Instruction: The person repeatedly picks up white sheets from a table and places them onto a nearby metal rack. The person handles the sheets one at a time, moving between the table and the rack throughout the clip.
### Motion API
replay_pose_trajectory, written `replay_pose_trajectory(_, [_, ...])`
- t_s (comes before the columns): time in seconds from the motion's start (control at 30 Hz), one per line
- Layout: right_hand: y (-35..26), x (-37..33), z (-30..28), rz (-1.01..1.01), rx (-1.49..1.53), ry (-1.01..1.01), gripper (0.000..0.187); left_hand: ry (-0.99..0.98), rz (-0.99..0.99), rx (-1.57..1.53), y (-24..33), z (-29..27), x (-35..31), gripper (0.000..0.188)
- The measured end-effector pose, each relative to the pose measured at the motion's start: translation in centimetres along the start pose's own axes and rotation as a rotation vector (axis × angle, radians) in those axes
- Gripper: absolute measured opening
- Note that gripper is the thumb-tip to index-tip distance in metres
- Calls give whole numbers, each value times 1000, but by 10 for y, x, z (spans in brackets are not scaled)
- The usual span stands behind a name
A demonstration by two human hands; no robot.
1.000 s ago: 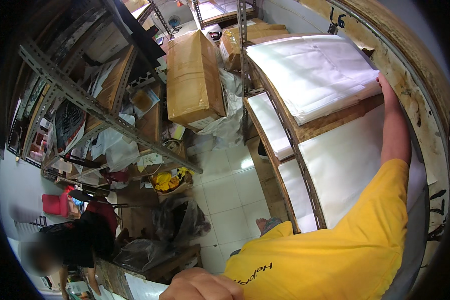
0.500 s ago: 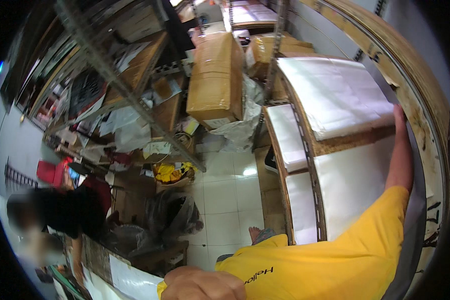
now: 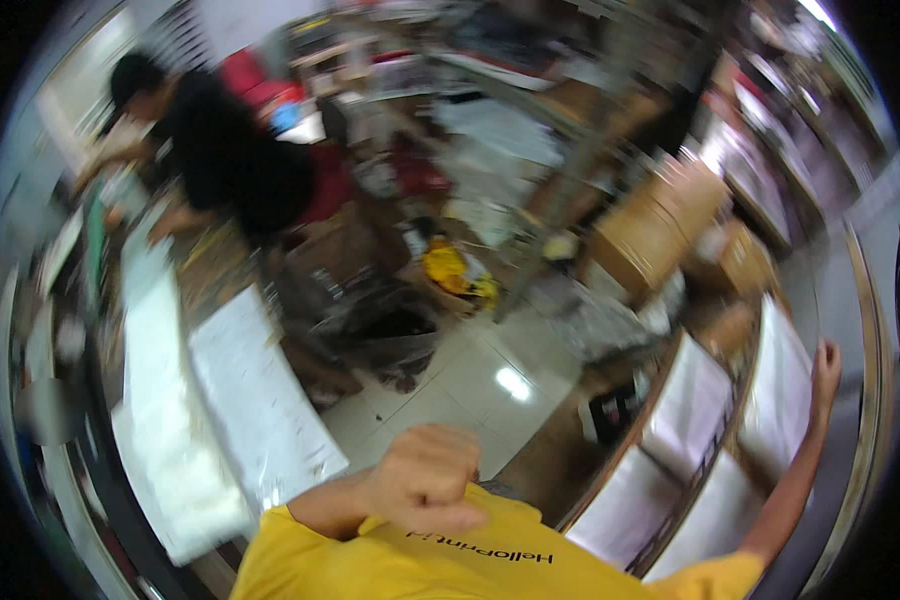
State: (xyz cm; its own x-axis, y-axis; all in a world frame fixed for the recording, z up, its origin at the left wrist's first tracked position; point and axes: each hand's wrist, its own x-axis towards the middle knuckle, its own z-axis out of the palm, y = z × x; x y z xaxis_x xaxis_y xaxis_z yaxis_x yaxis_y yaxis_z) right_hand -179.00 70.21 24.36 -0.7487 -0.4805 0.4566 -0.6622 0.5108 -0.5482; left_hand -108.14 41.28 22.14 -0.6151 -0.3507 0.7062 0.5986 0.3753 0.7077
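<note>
In front of my yellow shirt (image 3: 400,555), my left hand (image 3: 425,480) is curled into a fist, with nothing visible in it. My right arm reaches out to the far right, where my right hand (image 3: 827,365) is closed beside the shelf of white sheets. Whether it holds anything is too small and blurred to see. Nearest to it lies a stack of large white sheets (image 3: 778,390). More white sheets (image 3: 685,410) rest on the lower shelf level, to the left of it.
At the left, a person in black (image 3: 240,150) leans over a worktable bearing white sheets (image 3: 255,390). Cardboard boxes (image 3: 655,235) and clear plastic wrap (image 3: 610,325) stand beyond the tiled floor (image 3: 470,390). A cluttered metal rack (image 3: 570,200) rises at the back, near a yellow bundle (image 3: 445,265).
The view has swung left, bringing the worktable and the person further in. My right hand has come off the edge of the sheet stack and closed. My left fist shows more fully.
</note>
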Motion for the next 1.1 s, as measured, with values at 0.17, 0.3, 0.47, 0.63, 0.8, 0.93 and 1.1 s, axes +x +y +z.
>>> replay_pose_trajectory(0.17, [-202, -21, 146, -297, 219, -349, 24, 559, -585, 716, 26, -58, -100, 33])
replay_pose_trajectory(0.3, [-255, -84, 301, -105, 393, -576, 29, 762, -678, 1064, 37, -106, -169, 13])
replay_pose_trajectory(0.47, [-263, -276, 488, -3, 451, -879, 14, 689, -784, 1491, 67, -139, -242, 10])
replay_pose_trajectory(0.63, [-273, -471, 546, 740, 537, -1456, 13, 674, -926, 1504, 85, -149, -282, 9])
replay_pose_trajectory(0.8, [-251, -495, 527, 221, 135, -1675, 26, 895, -935, 1533, 103, -223, -315, 13])
replay_pose_trajectory(0.93, [-218, -458, 510, 519, 86, -1389, 28, 946, -1055, 1615, 134, -353, -358, 14])
replay_pose_trajectory(1.1, [-187, -421, 477, 595, 135, -1213, 19, 544, -1326, 1776, 155, -474, -428, 27])
